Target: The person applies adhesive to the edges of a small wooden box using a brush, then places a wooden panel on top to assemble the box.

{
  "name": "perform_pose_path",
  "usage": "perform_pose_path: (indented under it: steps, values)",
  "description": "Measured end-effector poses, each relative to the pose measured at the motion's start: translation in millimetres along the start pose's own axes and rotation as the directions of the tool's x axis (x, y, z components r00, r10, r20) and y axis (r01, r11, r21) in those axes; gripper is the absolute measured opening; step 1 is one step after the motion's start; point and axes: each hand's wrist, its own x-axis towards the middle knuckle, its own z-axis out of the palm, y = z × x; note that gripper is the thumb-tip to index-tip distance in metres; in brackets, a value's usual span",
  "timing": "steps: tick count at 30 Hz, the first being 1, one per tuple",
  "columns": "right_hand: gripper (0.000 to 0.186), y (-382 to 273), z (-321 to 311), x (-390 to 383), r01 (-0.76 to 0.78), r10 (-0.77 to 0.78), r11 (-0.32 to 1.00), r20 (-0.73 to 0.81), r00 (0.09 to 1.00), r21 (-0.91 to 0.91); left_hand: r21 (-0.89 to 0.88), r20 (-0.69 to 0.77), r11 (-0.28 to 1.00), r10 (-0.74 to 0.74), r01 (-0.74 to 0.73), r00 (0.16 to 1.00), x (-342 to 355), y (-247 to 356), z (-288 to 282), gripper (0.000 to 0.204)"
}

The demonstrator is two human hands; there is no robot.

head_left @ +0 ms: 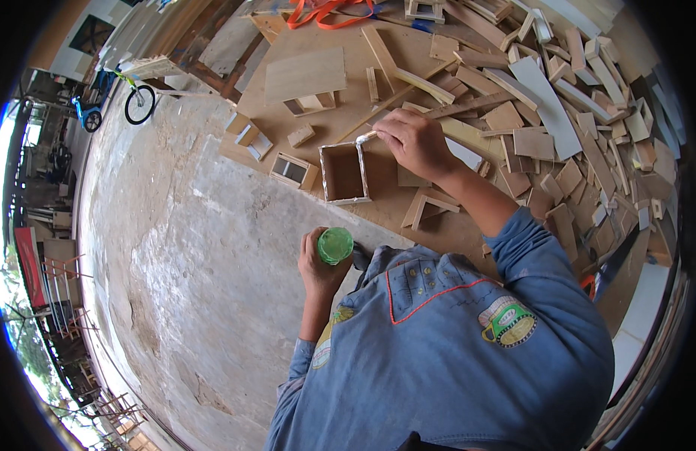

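Note:
My left hand (318, 270) is closed around a green, see-through plastic cup (336, 246), held off the edge of the work surface. What is inside the cup I cannot make out. A short thin stick (369, 136) is pinched in my right hand (417, 146), its whitened tip touching the far right corner of an open wooden box (343, 201). White paste like glue lines the box's upper edges. The box stands on the brown board surface, open side up, near its front edge.
A large heap of wood offcuts (535, 143) covers the right side. Small wooden frames (289, 170) and a flat panel (305, 75) lie left of and beyond the box. Orange strap (329, 11) lies at the far edge. Concrete floor (205, 248) and a bicycle wheel (140, 104) are to the left.

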Motion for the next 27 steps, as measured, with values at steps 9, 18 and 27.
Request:
perform_pose_path:
  steps: [9,18,27]
  values:
    - [0.008,-6,-1,-1,-0.009,0.010,1.000,0.005,1.000,-0.018,-0.080,0.004,0.996,-0.038,0.038,0.999,2,7,5,0.054]
    - [0.008,9,6,-10,-0.113,0.119,0.992,-0.095,0.988,0.058,-0.131,0.037,0.986,-0.097,0.101,0.995,-5,0,13,0.065]
    - [0.008,0,32,7,-0.116,0.131,0.979,-0.086,0.988,0.167,-0.161,0.000,0.981,-0.113,0.112,0.994,-11,14,12,0.056]
